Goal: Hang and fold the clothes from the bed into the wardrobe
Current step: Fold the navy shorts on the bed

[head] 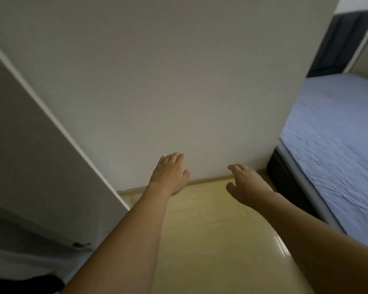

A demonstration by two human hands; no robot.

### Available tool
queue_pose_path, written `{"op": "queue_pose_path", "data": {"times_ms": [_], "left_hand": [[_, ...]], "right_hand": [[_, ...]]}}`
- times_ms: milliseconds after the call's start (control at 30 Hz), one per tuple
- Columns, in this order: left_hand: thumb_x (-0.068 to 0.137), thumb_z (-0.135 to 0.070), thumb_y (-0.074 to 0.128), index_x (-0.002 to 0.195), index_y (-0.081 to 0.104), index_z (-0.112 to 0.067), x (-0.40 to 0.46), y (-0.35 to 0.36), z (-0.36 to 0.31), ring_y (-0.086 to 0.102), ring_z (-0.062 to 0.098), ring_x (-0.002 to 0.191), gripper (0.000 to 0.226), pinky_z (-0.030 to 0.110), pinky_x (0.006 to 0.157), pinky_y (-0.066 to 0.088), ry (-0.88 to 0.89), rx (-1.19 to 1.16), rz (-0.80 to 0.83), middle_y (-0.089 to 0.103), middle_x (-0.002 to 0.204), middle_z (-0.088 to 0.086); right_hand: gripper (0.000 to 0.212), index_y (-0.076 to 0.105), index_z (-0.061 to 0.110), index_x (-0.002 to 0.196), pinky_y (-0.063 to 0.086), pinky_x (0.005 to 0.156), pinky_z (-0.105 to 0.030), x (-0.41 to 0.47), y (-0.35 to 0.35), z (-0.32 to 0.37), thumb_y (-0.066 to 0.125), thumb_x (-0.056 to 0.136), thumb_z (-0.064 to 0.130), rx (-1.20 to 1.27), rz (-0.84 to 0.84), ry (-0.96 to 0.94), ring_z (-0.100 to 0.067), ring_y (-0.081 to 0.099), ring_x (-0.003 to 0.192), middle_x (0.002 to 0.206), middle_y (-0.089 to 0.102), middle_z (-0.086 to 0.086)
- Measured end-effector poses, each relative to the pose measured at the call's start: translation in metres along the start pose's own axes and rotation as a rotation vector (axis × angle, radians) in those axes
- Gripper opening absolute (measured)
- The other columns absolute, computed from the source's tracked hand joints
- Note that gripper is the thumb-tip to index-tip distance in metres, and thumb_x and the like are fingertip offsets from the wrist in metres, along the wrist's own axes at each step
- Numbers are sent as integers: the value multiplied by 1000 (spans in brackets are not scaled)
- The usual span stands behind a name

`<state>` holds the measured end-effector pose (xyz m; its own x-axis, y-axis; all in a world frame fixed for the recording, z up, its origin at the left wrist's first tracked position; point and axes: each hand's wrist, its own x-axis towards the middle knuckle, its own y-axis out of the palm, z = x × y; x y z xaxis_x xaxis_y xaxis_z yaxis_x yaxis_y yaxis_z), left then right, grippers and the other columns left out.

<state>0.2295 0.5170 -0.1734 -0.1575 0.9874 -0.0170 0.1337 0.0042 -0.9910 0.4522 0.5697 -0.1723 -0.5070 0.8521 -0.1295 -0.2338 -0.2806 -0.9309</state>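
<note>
From the head camera, both bare forearms are reaching forward over a glossy, pale yellow floor (210,234) that is catching a streak of light near the right arm. The left hand (168,171) is hanging palm down in front of a smooth, matt white wall (157,81), its fingers (175,157) lying straight and close together, gripping nothing; whether they are touching the wall cannot be told. The right hand (245,184) is hovering beside it, fingers loosely spread and slightly bent, likewise holding nothing.

A thin wooden skirting strip (208,179) is running along the wall's foot. At the left a flat grey wardrobe door (30,145) with a pale edge is slanting across the view; its interior is hidden and its lower corner is blurred.

To the right, past the wall's vertical corner, the bed (336,145) is showing a rumpled blue sheet over a dark base, cut off by the frame edge. No clothes are showing on the visible part of it. A dark padded headboard (340,43) is standing behind. A strip of floor is lying open between door, wall and bed.
</note>
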Motion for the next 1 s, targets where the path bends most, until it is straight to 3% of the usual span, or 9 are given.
{"op": "queue_pose_path", "data": {"times_ms": [233,567,800,1000], "left_hand": [[99,-39,37,146,32,-7,68,24,-209,28,25,141,57,41,117,19,96,-8,-11,33,153,11],[98,-40,42,145,35,-9,197,71,-465,35,28,136,56,38,114,21,363,43,74,37,150,12],[97,-41,40,142,36,-7,267,118,-706,37,30,134,57,40,114,20,598,26,111,39,148,14],[98,-41,40,146,31,-8,297,155,-898,32,27,139,59,40,117,15,673,-5,121,33,152,13]], "right_hand": [[53,39,13,140,36,102,-34,-48,-69,-216,50,90,27,43,-30,191,-27,42,128,143,42,-8],[58,35,13,144,37,104,-38,-71,-142,-451,50,91,32,69,-124,462,-28,42,129,146,40,-8],[51,40,9,138,40,101,-39,-131,-202,-654,48,92,28,75,-166,680,-30,45,124,141,43,-11],[45,45,4,131,42,96,-38,-188,-255,-826,49,90,23,93,-201,744,-30,48,116,132,48,-14]]}}
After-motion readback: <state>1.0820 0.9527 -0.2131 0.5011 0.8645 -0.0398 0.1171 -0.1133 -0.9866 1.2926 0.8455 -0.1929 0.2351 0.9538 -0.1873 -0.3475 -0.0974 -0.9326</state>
